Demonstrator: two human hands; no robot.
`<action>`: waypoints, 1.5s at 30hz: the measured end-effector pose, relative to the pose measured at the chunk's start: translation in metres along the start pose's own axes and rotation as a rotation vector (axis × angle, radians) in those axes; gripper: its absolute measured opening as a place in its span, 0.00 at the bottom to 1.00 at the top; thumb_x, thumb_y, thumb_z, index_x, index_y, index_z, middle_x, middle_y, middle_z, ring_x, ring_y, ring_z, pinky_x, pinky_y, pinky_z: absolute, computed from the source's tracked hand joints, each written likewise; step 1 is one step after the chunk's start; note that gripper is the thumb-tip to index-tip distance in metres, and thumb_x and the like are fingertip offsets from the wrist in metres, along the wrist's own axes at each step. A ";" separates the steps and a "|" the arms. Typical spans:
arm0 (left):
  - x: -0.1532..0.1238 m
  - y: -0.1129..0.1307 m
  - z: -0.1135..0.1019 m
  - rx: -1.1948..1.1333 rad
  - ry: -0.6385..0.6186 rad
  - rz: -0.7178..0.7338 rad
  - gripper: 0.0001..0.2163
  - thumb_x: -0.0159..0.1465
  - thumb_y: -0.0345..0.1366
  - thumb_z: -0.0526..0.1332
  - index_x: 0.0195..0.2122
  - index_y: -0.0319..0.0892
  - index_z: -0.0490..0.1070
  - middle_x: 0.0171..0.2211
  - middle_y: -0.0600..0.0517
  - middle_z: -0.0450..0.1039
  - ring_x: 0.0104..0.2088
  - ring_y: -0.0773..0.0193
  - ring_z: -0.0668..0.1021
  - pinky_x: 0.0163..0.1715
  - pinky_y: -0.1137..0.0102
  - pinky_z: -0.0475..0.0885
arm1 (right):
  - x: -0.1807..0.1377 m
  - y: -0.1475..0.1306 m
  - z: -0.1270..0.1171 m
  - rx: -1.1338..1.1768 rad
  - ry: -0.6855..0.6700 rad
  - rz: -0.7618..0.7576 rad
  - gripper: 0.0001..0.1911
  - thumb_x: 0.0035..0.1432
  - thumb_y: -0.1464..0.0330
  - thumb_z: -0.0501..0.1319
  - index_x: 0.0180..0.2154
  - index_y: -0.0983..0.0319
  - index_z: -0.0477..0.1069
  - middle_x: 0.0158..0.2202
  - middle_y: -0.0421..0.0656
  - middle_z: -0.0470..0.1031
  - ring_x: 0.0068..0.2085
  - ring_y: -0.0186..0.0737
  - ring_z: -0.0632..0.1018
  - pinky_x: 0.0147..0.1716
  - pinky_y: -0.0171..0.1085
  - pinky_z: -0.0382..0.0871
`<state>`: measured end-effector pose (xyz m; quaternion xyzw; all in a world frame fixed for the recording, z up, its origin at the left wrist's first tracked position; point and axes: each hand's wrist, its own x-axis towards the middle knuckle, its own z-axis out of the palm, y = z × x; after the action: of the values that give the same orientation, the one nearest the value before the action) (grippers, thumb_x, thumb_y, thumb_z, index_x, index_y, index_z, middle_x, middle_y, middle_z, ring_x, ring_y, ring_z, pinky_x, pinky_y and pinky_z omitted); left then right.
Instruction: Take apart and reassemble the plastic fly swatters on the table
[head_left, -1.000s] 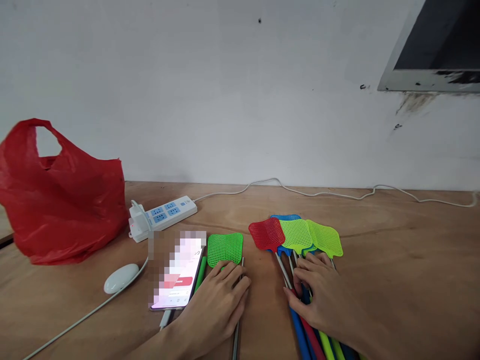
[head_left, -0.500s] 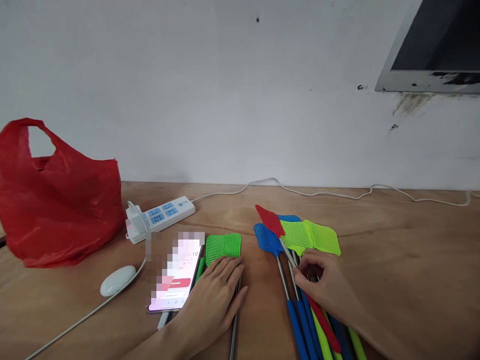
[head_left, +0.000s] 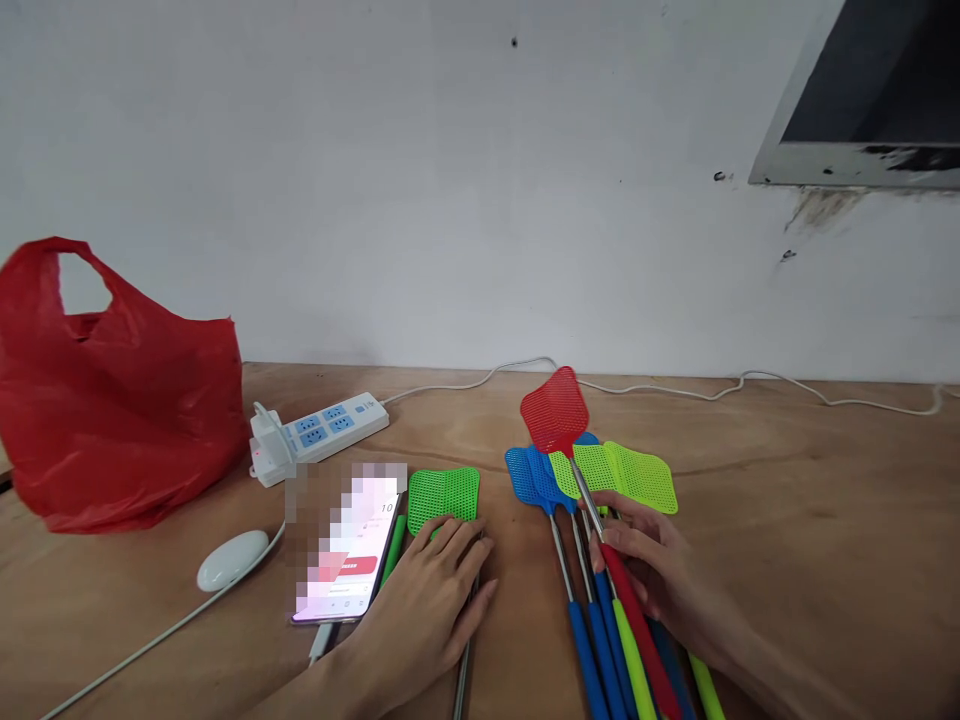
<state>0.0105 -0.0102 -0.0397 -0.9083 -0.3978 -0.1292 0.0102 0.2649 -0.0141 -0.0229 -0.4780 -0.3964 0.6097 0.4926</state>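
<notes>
In my right hand (head_left: 645, 560) is a red fly swatter (head_left: 556, 410), gripped where its metal rod meets the red handle, its head raised toward the wall. Beneath it lies a bunch of fly swatters: blue ones (head_left: 529, 478) on the left and yellow-green ones (head_left: 641, 475) on the right, handles toward me. My left hand (head_left: 431, 600) rests flat, fingers stretched out, over a green fly swatter (head_left: 444, 498). The green head shows beyond my fingertips; a metal rod passes under my thumb. Just left of this hand a lit phone (head_left: 352, 555) lies partly blurred out.
A red plastic bag (head_left: 127, 400) stands at the left. Behind the phone lies a white power strip (head_left: 322, 435), its cord running along the wall. A white oval object (head_left: 232, 562) and a cable sit on the wooden table (head_left: 825, 520). A dark panel (head_left: 877, 80) hangs upper right.
My right hand has lifted the red fly swatter off the bunch and turned its head to face me. My left hand has stayed in nearly the same place.
</notes>
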 end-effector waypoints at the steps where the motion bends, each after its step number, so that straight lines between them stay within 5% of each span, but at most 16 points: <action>1: 0.000 0.000 0.000 -0.008 -0.001 -0.002 0.13 0.71 0.34 0.54 0.54 0.40 0.69 0.55 0.43 0.72 0.53 0.47 0.74 0.56 0.49 0.68 | -0.001 -0.001 0.001 0.022 -0.026 0.012 0.25 0.43 0.56 0.72 0.40 0.61 0.70 0.20 0.37 0.75 0.13 0.26 0.61 0.10 0.27 0.50; 6: 0.000 0.001 -0.002 -0.037 -0.006 -0.008 0.12 0.70 0.33 0.54 0.53 0.41 0.69 0.53 0.43 0.73 0.53 0.47 0.73 0.55 0.49 0.68 | 0.003 0.000 0.004 0.154 -0.089 0.030 0.19 0.54 0.51 0.65 0.31 0.60 0.69 0.24 0.39 0.77 0.13 0.26 0.66 0.10 0.26 0.55; 9: 0.000 0.002 -0.005 -0.077 0.016 0.000 0.11 0.70 0.32 0.54 0.52 0.42 0.69 0.51 0.44 0.73 0.52 0.48 0.74 0.55 0.50 0.68 | 0.005 0.002 0.005 0.170 -0.036 -0.013 0.21 0.52 0.50 0.67 0.29 0.62 0.71 0.26 0.41 0.77 0.15 0.26 0.68 0.10 0.26 0.58; 18: -0.002 0.010 -0.022 -0.463 0.094 -0.004 0.09 0.71 0.33 0.51 0.46 0.46 0.70 0.41 0.51 0.76 0.43 0.59 0.77 0.46 0.64 0.72 | 0.001 0.003 0.011 0.271 0.061 -0.064 0.17 0.42 0.58 0.77 0.30 0.61 0.77 0.28 0.42 0.80 0.25 0.31 0.77 0.19 0.26 0.69; 24: -0.004 0.018 -0.021 -0.574 0.067 -0.072 0.07 0.70 0.38 0.54 0.43 0.47 0.71 0.32 0.53 0.76 0.39 0.57 0.77 0.46 0.62 0.71 | 0.000 0.009 0.012 0.286 -0.023 -0.073 0.14 0.48 0.58 0.74 0.29 0.61 0.79 0.32 0.43 0.82 0.27 0.32 0.79 0.26 0.27 0.74; 31: -0.008 0.021 -0.016 -0.534 0.019 -0.097 0.07 0.70 0.38 0.53 0.42 0.46 0.69 0.27 0.55 0.70 0.31 0.61 0.73 0.34 0.68 0.70 | -0.002 0.010 0.013 0.348 -0.055 -0.053 0.17 0.53 0.55 0.70 0.37 0.60 0.77 0.32 0.46 0.83 0.30 0.41 0.82 0.27 0.34 0.76; 38: -0.010 0.016 -0.019 -0.599 -0.029 -0.145 0.08 0.71 0.39 0.50 0.41 0.45 0.65 0.28 0.55 0.68 0.28 0.64 0.70 0.28 0.71 0.63 | -0.002 0.016 0.013 0.087 0.072 -0.260 0.16 0.51 0.55 0.72 0.32 0.61 0.78 0.28 0.42 0.78 0.28 0.38 0.76 0.24 0.33 0.71; 45: -0.007 0.015 -0.025 -0.698 -0.163 -0.197 0.12 0.73 0.45 0.49 0.40 0.44 0.66 0.27 0.57 0.62 0.30 0.64 0.65 0.32 0.70 0.60 | -0.002 0.028 0.004 -0.055 -0.064 -0.216 0.14 0.57 0.55 0.67 0.36 0.59 0.78 0.27 0.40 0.75 0.27 0.37 0.74 0.28 0.37 0.69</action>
<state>0.0113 -0.0289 -0.0165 -0.8218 -0.4148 -0.1847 -0.3442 0.2554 -0.0220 -0.0482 -0.4263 -0.4777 0.5568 0.5292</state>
